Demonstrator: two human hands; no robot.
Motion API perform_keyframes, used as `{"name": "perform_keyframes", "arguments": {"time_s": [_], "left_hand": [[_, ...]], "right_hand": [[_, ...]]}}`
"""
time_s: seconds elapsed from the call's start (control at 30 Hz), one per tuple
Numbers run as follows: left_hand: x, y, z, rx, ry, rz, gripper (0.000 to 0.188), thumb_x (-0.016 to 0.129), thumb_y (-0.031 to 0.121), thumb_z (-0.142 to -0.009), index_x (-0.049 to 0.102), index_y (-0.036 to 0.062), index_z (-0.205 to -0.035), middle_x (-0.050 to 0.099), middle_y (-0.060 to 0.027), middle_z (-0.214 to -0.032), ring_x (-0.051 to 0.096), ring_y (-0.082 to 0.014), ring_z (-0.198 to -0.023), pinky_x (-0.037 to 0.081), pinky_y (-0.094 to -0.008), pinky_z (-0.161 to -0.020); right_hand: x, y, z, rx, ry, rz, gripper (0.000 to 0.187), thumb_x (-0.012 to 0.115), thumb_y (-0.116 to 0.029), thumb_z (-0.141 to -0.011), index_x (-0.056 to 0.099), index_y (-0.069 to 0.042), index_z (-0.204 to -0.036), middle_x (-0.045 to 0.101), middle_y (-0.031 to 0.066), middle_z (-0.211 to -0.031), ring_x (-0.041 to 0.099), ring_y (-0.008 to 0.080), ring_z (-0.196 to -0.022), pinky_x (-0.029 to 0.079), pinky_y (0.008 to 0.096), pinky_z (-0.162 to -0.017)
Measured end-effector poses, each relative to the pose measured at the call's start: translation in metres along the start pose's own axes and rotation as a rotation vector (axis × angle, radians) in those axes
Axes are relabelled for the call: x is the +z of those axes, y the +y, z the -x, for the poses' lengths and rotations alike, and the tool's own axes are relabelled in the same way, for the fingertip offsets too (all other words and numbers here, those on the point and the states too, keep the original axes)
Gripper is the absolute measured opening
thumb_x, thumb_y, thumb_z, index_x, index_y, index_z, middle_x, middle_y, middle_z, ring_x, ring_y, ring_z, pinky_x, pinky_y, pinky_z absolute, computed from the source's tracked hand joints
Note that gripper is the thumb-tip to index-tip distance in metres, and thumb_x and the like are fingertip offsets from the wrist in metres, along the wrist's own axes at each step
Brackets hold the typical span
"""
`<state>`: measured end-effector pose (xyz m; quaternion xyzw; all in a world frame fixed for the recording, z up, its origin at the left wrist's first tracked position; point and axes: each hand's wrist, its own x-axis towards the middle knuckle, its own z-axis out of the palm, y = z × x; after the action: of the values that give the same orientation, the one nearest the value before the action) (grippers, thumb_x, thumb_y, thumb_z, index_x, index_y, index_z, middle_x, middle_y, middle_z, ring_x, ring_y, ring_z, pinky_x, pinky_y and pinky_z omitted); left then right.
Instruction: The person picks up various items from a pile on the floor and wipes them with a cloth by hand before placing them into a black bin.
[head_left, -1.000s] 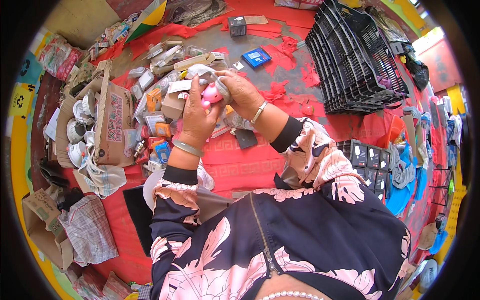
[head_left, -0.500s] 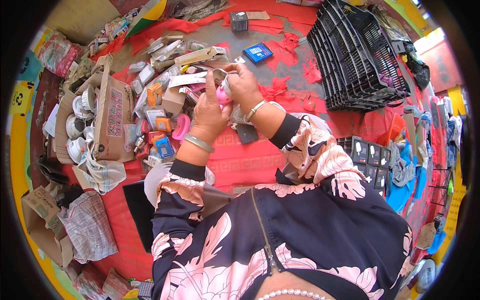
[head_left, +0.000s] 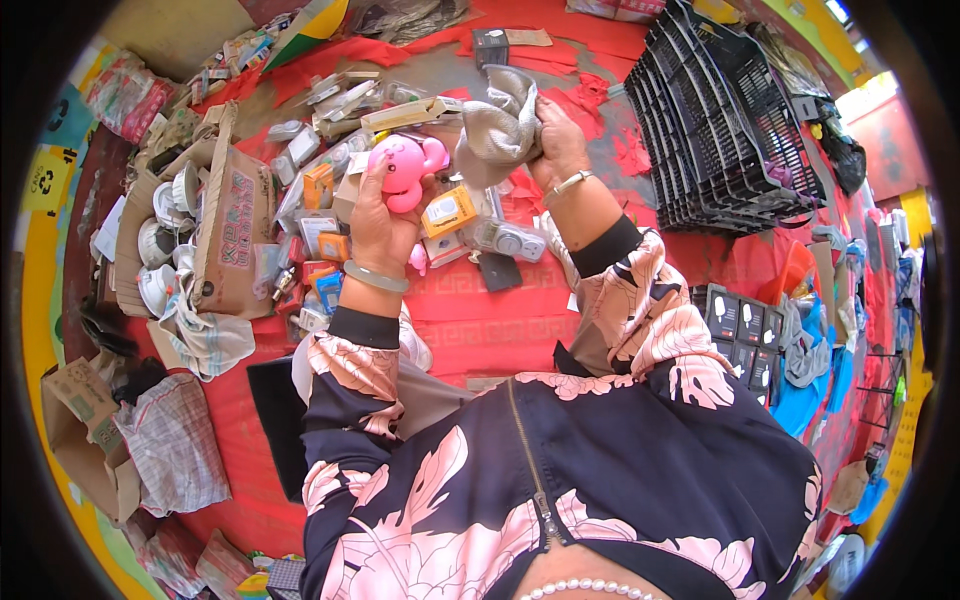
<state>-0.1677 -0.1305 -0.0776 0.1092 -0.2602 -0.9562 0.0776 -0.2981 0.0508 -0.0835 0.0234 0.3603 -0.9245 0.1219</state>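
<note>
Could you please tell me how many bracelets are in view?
2: a pale bangle at the wrist of the left hand, which holds a pink object, and a light bracelet at the wrist of the right hand, which holds a grey cloth. Sleeves may hide more.

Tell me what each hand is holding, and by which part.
The left hand holds a pink figure by its lower part; the right hand holds a grey cloth by its right edge.

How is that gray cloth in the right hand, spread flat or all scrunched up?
Scrunched up: the gray cloth is bunched at the right hand, with deep folds and creases showing.
</note>
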Motion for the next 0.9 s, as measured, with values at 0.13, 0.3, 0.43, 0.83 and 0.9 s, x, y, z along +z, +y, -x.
{"name": "perform_keyframes", "arguments": {"time_s": [0.13, 0.3, 0.43, 0.83, 0.9], "left_hand": [[-0.005, -0.002, -0.004, 0.014, 0.051, -0.015, 0.03, 0.051, 0.02, -0.09, 0.046, 0.0038, -0.115, 0.053, -0.0117, -0.11, 0.054, -0.0267, -0.098, 0.048, -0.041, -0.082], [0.014, -0.018, 0.004, -0.214, -0.17, 0.155, 0.033, 0.047, 0.023, -0.092, 0.044, 0.0078, -0.122, 0.052, -0.0098, -0.115, 0.052, -0.0235, -0.104, 0.043, -0.0428, -0.089], [0.019, -0.006, 0.014, -0.281, -0.182, -0.047, 0.033, 0.048, 0.025, -0.092, 0.046, 0.0083, -0.12, 0.055, -0.0075, -0.112, 0.053, -0.0214, -0.104, 0.044, -0.0425, -0.089], [0.025, -0.012, 0.018, -0.304, -0.192, -0.412, 0.039, 0.058, 0.028, -0.087, 0.049, 0.0042, -0.116, 0.058, -0.0066, -0.103, 0.059, -0.0171, -0.091, 0.054, -0.0306, -0.071], [0.015, -0.013, 0.012, -0.33, -0.163, -0.293, 0.038, 0.057, 0.027, -0.087, 0.049, 0.004, -0.116, 0.057, -0.0078, -0.104, 0.059, -0.0189, -0.093, 0.054, -0.0311, -0.074]], "right_hand": [[0.037, -0.005, 0.034, -0.143, -0.128, 0.226, 0.024, 0.047, -0.02, -0.093, 0.052, -0.004, -0.109, 0.059, 0.0088, -0.099, 0.059, 0.0153, -0.086, 0.048, 0.0283, -0.073], [0.037, 0.042, 0.058, -0.979, -0.329, 1.216, 0.036, 0.058, -0.026, -0.085, 0.05, -0.008, -0.115, 0.057, 0.0131, -0.106, 0.057, 0.0256, -0.094, 0.046, 0.0302, -0.078], [0.034, 0.046, 0.062, -0.62, -0.34, 1.093, 0.032, 0.059, -0.02, -0.086, 0.052, -0.004, -0.112, 0.059, 0.0086, -0.096, 0.055, 0.0135, -0.086, 0.045, 0.0257, -0.076], [0.003, 0.036, 0.009, -0.204, -0.278, 0.803, 0.023, 0.046, -0.02, -0.092, 0.06, -0.001, -0.091, 0.06, 0.0048, -0.077, 0.054, 0.0118, -0.068, 0.045, 0.0249, -0.063], [-0.01, 0.026, -0.006, -0.125, -0.162, 0.554, 0.023, 0.044, -0.02, -0.092, 0.058, -0.002, -0.092, 0.06, 0.0055, -0.079, 0.056, 0.013, -0.067, 0.046, 0.0258, -0.063]]}}
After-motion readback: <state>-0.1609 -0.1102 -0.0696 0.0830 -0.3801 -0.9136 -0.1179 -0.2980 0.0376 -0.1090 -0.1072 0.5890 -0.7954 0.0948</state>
